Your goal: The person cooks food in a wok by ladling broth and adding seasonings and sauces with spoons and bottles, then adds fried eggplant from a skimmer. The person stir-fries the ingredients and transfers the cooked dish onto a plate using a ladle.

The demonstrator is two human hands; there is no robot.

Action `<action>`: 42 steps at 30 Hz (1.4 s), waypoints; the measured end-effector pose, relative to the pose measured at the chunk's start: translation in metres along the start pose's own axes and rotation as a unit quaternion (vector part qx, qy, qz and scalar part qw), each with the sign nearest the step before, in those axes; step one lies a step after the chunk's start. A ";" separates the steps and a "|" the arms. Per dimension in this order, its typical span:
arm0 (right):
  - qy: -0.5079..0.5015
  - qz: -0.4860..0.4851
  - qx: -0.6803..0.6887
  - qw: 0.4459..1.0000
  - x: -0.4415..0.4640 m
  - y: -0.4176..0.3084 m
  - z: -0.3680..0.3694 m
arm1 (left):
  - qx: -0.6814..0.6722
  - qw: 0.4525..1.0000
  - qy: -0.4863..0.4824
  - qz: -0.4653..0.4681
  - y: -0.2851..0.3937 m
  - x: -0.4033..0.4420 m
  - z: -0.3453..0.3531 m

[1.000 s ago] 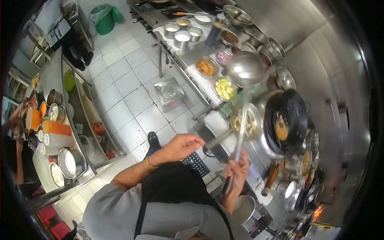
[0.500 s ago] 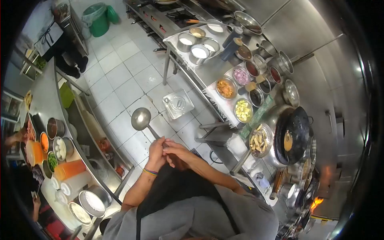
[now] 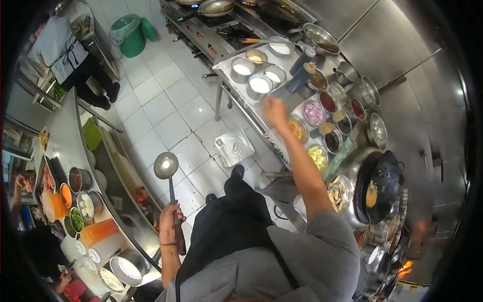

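Ladle [image 3: 172, 192] in left hand [image 3: 170, 220], blurry right hand [image 3: 275, 110] near part-hidden orange food [image 3: 297, 130]

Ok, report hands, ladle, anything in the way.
Left hand gripping ladle. Right hand near prep table, grip unclear. Right forearm partly hiding bowl of orange pieces.

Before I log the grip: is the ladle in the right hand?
No: the left hand holds the ladle, and the right hand is well apart from it.

On your left runs the long grey metal counter [image 3: 70, 128]; right of it, in your left hand [image 3: 169, 220], is the round-bowled silver metal ladle [image 3: 166, 166]. The translucent square container [image 3: 234, 147] sits on the white tiled floor [image 3: 185, 121], left of the grey metal table [image 3: 291, 100]. Far right is the round black metal wok [image 3: 386, 183].
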State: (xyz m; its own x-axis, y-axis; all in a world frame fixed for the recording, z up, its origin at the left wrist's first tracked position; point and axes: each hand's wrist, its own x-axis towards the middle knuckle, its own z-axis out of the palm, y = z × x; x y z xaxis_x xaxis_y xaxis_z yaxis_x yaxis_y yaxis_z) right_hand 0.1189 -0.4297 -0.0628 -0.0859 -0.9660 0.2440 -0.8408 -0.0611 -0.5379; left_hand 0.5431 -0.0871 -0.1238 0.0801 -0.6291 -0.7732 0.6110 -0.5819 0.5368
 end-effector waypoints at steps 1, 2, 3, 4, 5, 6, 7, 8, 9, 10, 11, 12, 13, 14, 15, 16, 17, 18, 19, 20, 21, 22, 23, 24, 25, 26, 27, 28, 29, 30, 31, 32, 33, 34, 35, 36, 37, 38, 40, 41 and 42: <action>0.051 0.015 0.021 0.998 0.030 0.008 -0.001 | 0.004 1.000 0.011 0.015 0.004 -0.004 0.003; 0.102 0.032 0.043 0.993 0.060 0.015 -0.002 | 0.009 0.999 0.023 0.030 0.009 -0.008 0.008; 0.102 0.030 0.019 0.994 0.091 0.029 -0.002 | 0.016 0.998 0.037 0.044 0.015 -0.012 0.013; 0.101 0.030 -0.004 0.994 0.118 0.043 0.001 | 0.015 0.998 0.046 0.047 0.020 -0.017 0.023; 0.115 0.040 -0.002 0.993 0.142 0.052 0.006 | -0.004 0.997 0.050 0.051 0.025 -0.021 0.033; 0.128 0.051 0.000 0.990 0.162 0.061 0.012 | -0.021 0.997 0.054 0.053 0.028 -0.026 0.044; 0.141 0.063 -0.001 0.988 0.175 0.068 0.014 | -0.040 0.996 0.057 0.055 0.032 -0.031 0.056; 0.113 0.087 -0.014 0.990 0.188 0.074 0.017 | -0.044 0.996 0.065 0.049 0.037 -0.035 0.069; 0.082 0.112 -0.027 0.990 0.197 0.072 0.019 | -0.046 0.996 0.055 0.049 0.042 -0.039 0.079; 0.051 0.133 -0.040 0.989 0.207 0.069 0.020 | -0.049 0.997 0.045 0.049 0.047 -0.041 0.089; 0.013 0.128 -0.058 0.990 0.214 0.067 0.020 | -0.052 0.997 0.032 0.051 0.053 -0.042 0.099; -0.025 0.122 -0.075 0.989 0.219 0.066 0.020 | -0.040 0.998 0.032 0.027 0.060 -0.047 0.108; -0.063 0.117 -0.093 0.987 0.222 0.065 0.020 | -0.039 0.998 0.033 0.022 0.066 -0.050 0.118; -0.113 0.117 -0.100 0.982 0.226 0.065 0.018 | -0.037 0.999 0.034 0.016 0.072 -0.052 0.129; -0.096 0.094 -0.113 0.985 0.228 0.070 0.028 | -0.037 0.999 0.034 0.009 0.077 -0.052 0.138; -0.079 0.070 -0.129 0.986 0.229 0.078 0.041 | -0.017 0.999 0.036 0.030 0.076 -0.041 0.134; -0.061 0.044 -0.147 0.986 0.232 0.088 0.050 | -0.005 0.999 0.036 0.032 0.076 -0.035 0.129; -0.061 0.026 -0.153 0.986 0.233 0.089 0.045 | 0.006 0.999 0.036 0.035 0.080 -0.033 0.133; -0.061 0.007 -0.159 0.985 0.226 0.082 0.033 | 0.015 0.999 0.036 0.038 0.084 -0.030 0.137; -0.062 -0.012 -0.165 0.984 0.219 0.077 0.024 | 0.012 0.999 0.031 0.037 0.088 -0.026 0.140; -0.044 -0.025 -0.172 0.984 0.213 0.077 0.021 | 0.009 0.999 0.026 0.036 0.093 -0.023 0.142; -0.026 -0.037 -0.181 0.982 0.208 0.078 0.019 | 0.006 0.999 0.021 0.034 0.098 -0.017 0.143; -0.009 -0.049 -0.191 0.980 0.202 0.080 0.016 | 0.029 0.999 0.023 0.037 0.103 -0.009 0.145; -0.003 -0.047 -0.194 0.980 0.195 0.080 0.010 | 0.052 0.998 0.024 0.039 0.109 0.001 0.147; 0.004 -0.045 -0.195 0.980 0.188 0.077 0.003 | 0.076 0.996 0.025 0.043 0.115 0.010 0.147; 0.015 -0.045 -0.196 0.979 0.184 0.070 -0.005 | 0.072 0.996 0.027 0.045 0.122 0.020 0.148; 0.046 -0.042 -0.188 0.980 0.180 0.062 -0.014 | 0.069 0.996 0.026 0.049 0.129 0.031 0.151; 0.077 -0.039 -0.182 0.980 0.174 0.052 -0.024 | 0.065 0.996 0.026 0.050 0.138 0.042 0.153; 0.104 -0.039 -0.177 0.978 0.166 0.042 -0.034 | 0.078 0.995 0.010 0.055 0.146 0.053 0.154; 0.136 -0.040 -0.138 0.980 0.159 0.033 -0.043 | 0.087 0.994 -0.004 0.060 0.155 0.064 0.155; 0.152 -0.029 -0.145 0.977 0.151 0.026 -0.042 | 0.094 0.993 -0.020 0.068 0.164 0.075 0.159; 0.169 -0.019 -0.151 0.974 0.143 0.022 -0.038 | 0.070 0.994 -0.045 0.065 0.173 0.084 0.166; 0.187 -0.009 -0.156 0.970 0.143 0.023 -0.031 | 0.065 0.994 -0.066 0.065 0.181 0.093 0.172; 0.132 -0.001 -0.189 0.973 0.146 0.033 -0.016 | 0.064 0.992 -0.078 0.070 0.187 0.102 0.177; 0.077 0.014 -0.220 0.972 0.145 0.052 0.007 | 0.069 0.991 -0.090 0.073 0.193 0.110 0.181; 0.021 0.034 -0.250 0.967 0.142 0.067 0.023 | 0.070 0.990 -0.099 0.074 0.198 0.114 0.186; 0.029 0.040 -0.241 0.969 0.140 0.075 0.029 | 0.072 0.988 -0.108 0.077 0.202 0.118 0.193; 0.036 0.044 -0.230 0.971 0.140 0.082 0.035 | 0.074 0.987 -0.117 0.080 0.207 0.121 0.201; 0.067 0.057 -0.202 0.975 0.142 0.071 0.030 | 0.079 0.984 -0.135 0.083 0.215 0.124 0.211; 0.089 0.070 -0.186 0.976 0.139 0.057 0.022 | 0.082 0.983 -0.141 0.082 0.215 0.123 0.212; 0.114 0.082 -0.169 0.976 0.139 0.048 0.014 | 0.082 0.983 -0.146 0.076 0.214 0.125 0.213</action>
State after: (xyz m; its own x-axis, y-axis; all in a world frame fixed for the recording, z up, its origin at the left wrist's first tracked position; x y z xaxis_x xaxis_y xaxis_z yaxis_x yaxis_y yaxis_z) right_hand 0.0743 -0.5703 -0.0658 -0.3184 -0.8728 0.3699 -0.9306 0.2136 -0.2971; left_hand 0.5163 -0.4002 -0.0335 -0.0833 -0.8220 -0.5633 0.4723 -0.5303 0.7040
